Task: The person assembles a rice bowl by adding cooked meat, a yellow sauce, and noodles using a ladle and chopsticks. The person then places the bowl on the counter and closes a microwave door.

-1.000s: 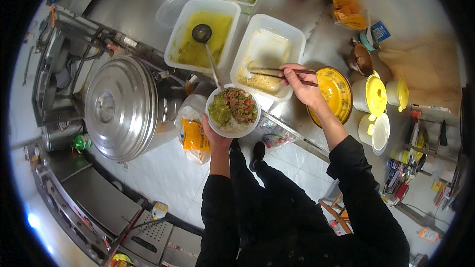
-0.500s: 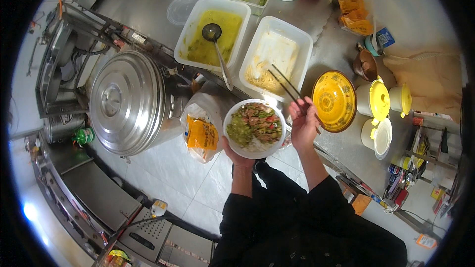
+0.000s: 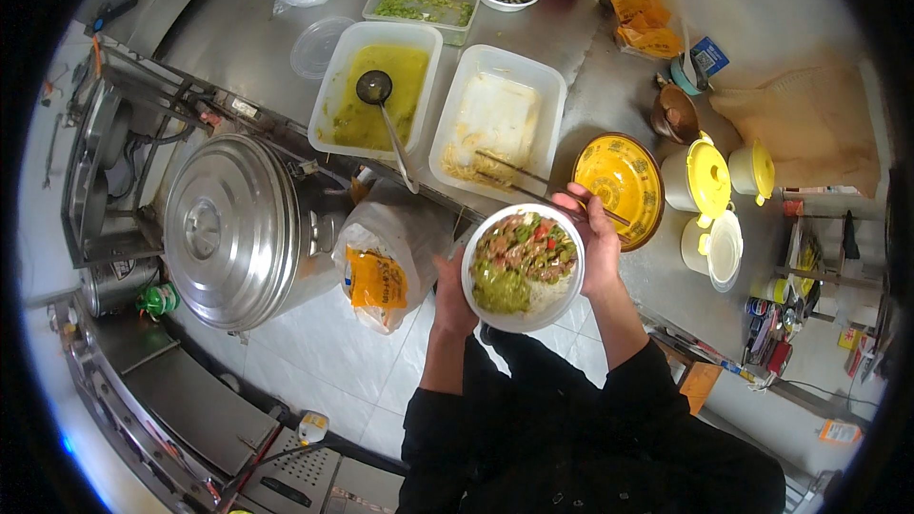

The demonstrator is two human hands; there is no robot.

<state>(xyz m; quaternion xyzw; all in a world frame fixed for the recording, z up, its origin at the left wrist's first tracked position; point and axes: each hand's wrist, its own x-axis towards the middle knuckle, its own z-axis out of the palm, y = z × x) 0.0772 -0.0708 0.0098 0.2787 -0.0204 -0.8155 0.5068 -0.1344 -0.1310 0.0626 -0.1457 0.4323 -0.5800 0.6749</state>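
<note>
A white bowl [image 3: 476, 307] holds chopped meat with red and green pieces, a yellow-green mash and some pale food beneath. My left hand [image 3: 451, 295] is closed on its left side, the fingers mostly hidden under it. My right hand [image 3: 600, 252] keeps a pair of dark chopsticks [image 3: 510, 166] in its fingers, and its palm lies against the bowl's right side. The chopsticks' tips reach over a white tub [image 3: 554, 100] with some pale noodle-like strands at its near end. Right of that tub stands a yellow patterned bowl [image 3: 609, 171].
A tub of yellow-green sauce [image 3: 319, 124] with a ladle [image 3: 395, 145] stands on the steel counter [image 3: 248, 48]. A large lidded pot [image 3: 224, 219] and a plastic bag [image 3: 419, 219] are at left. Yellow-lidded containers [image 3: 707, 178] stand at right. Greens [image 3: 419, 7] sit farther back.
The bowl has shifted right and turned, with my left hand on it. My right hand has come down against its side, and the chopsticks have tilted flatter. The view has shifted slightly.
</note>
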